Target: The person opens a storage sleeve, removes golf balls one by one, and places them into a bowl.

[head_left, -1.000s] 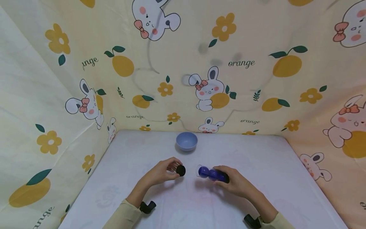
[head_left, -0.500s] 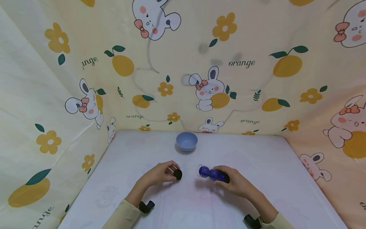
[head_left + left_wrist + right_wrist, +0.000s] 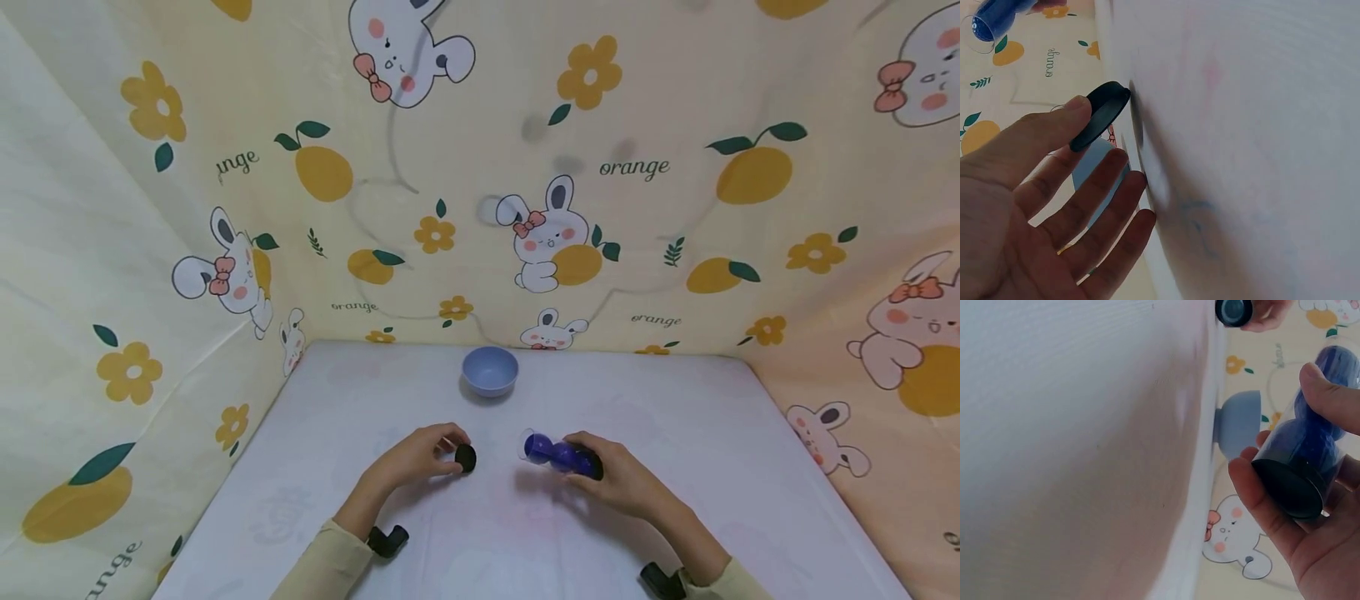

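My left hand (image 3: 423, 452) pinches a round black cap (image 3: 1102, 114) between thumb and index finger; the other fingers stretch out below it in the left wrist view. In my right hand (image 3: 617, 475) is a clear tube (image 3: 1310, 434) with several blue balls (image 3: 538, 448) lined up inside. The tube lies nearly level, its uncovered end facing left toward the cap, and a black base (image 3: 1290, 489) closes the end near my palm. A gap separates cap and tube, both held above the white table (image 3: 495, 533).
A light blue bowl (image 3: 490, 372) stands at the back of the table, beyond both hands. Behind and beside the table hangs a cream cloth (image 3: 480, 150) printed with rabbits and oranges. A black wrist camera (image 3: 387, 542) sits on the left wrist, another (image 3: 662, 581) on the right.
My left hand has drawn slightly left and down with the cap, away from the tube. The right hand and the tube have barely shifted.
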The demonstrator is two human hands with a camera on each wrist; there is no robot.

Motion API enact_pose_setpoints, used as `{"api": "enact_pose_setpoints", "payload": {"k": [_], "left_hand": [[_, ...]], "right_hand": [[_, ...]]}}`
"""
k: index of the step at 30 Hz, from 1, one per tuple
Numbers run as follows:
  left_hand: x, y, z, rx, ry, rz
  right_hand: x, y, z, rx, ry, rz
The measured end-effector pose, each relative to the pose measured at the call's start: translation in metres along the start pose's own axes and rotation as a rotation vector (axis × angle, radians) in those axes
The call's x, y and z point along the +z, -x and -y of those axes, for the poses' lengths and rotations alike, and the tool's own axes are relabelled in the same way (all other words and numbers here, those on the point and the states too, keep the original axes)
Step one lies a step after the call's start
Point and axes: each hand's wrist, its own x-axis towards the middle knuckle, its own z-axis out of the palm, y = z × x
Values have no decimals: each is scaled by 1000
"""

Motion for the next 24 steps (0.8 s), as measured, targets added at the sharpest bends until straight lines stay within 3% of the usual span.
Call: {"api": "enact_pose_setpoints", "payload": {"k": [6,14,24], "left_hand": [[1,3,-4,-33,-16,-11],[1,4,-7,-127,-157,-42],[4,5,-8,-143,-263,-60]], "right_hand": [[0,1,-2,7,-2,7],[-2,1,2,-14,-6,-2],[-1,3,1,-56,1,-7]]}}
